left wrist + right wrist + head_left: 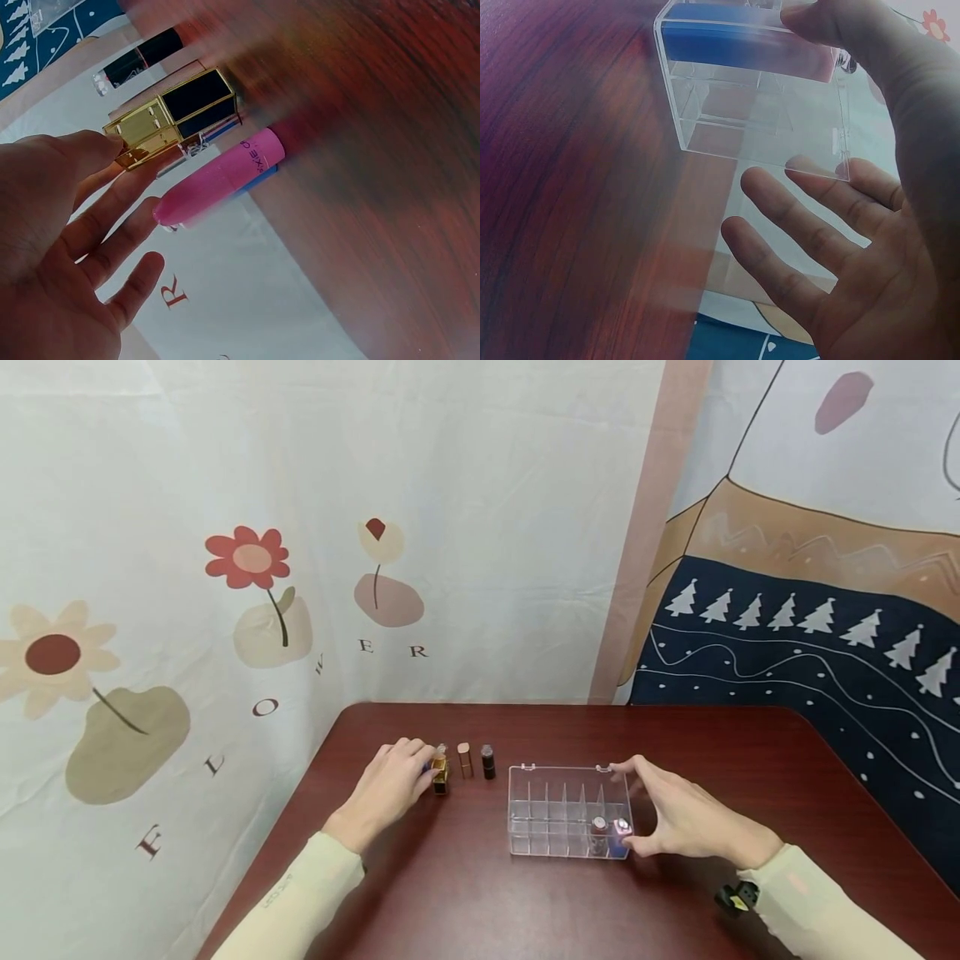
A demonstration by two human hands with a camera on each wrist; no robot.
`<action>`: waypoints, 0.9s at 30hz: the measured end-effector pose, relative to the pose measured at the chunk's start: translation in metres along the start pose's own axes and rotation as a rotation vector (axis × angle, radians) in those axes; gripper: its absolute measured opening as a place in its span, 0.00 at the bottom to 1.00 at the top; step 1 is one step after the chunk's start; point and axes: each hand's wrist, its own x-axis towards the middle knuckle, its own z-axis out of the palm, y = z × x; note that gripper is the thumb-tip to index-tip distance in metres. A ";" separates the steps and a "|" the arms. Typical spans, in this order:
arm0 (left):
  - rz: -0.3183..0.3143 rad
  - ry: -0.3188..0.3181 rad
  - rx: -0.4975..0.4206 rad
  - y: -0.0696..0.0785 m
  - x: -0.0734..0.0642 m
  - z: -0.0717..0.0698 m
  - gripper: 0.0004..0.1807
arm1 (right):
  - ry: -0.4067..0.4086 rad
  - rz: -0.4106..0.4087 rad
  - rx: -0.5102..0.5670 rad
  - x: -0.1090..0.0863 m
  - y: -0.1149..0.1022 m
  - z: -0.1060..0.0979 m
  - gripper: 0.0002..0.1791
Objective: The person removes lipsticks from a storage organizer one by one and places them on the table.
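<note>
My left hand (386, 785) pinches the gold cap of a square gold-and-black lipstick (176, 116) between thumb and index finger, the other fingers spread behind. The lipstick stands upright on the table. Beside it in the left wrist view is a pink lipstick tube (225, 176), with a bit of blue behind. My right hand (690, 818) holds the right end of a clear divided box (512, 814), thumb at the front corner and fingers toward the back corner. A blue-and-pink tube (742, 45) and a clear-walled tube with a pale cap (597, 837) stand in its front right compartments.
To the right of the gold lipstick stand a slim rose-gold-capped tube (465, 760) and a black tube with a clear cap (488, 762). The dark red wooden table (450, 902) ends at the back against a printed cloth (487, 527).
</note>
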 end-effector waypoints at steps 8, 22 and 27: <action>-0.006 -0.020 -0.003 -0.003 0.000 0.001 0.11 | -0.003 0.001 0.002 0.000 0.001 0.000 0.52; -0.031 0.005 -0.029 -0.002 0.000 0.000 0.13 | 0.009 -0.015 0.016 -0.001 0.001 0.002 0.51; -0.048 0.035 -0.045 0.001 0.002 -0.001 0.12 | 0.007 -0.014 0.010 0.000 0.002 0.002 0.52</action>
